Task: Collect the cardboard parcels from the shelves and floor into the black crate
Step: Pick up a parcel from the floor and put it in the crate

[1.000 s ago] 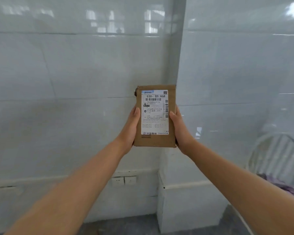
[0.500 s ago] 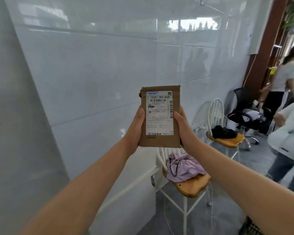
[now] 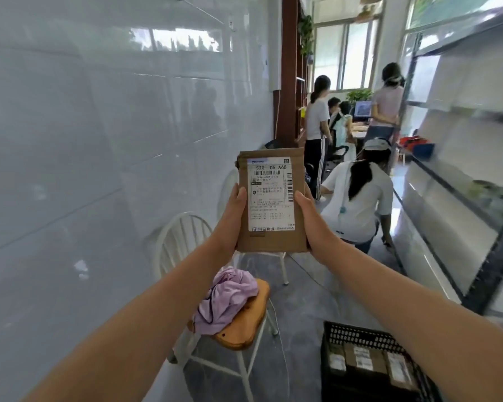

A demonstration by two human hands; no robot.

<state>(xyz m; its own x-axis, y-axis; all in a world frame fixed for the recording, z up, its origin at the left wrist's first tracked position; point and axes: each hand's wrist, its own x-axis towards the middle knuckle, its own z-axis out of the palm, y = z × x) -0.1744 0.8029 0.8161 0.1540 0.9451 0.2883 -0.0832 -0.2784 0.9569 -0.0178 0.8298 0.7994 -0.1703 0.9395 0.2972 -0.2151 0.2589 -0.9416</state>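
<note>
Parcel [image 3: 272, 198]: flat brown cardboard, held upright at chest height, arms outstretched, centre of view. White shipping label faces camera; top line reads "530- D5 A68", barcodes below.

L hand [image 3: 230, 220]: grips parcel's left edge, thumb laid on front face, fingers hidden behind. R hand [image 3: 311, 223]: grips right edge the same way, thumb on front beside label. Both hands closed on the parcel.

Black crate [image 3: 357, 333]: on floor, lower right, below R forearm, well apart from the held parcel. Contains several labelled cardboard parcels [image 3: 363, 362] lying flat; exact count cannot be told.

Surroundings: white chair [image 3: 180, 242] w/ wooden seat just left of crate, purple cloth [image 3: 230, 300] heaped on seat. Glossy white wall [image 3: 99, 140] at left. Metal shelving [image 3: 453, 187] along right side. Person in white top [image 3: 357, 204] crouches in the aisle beyond the parcel; others stand further back nr windows.
</note>
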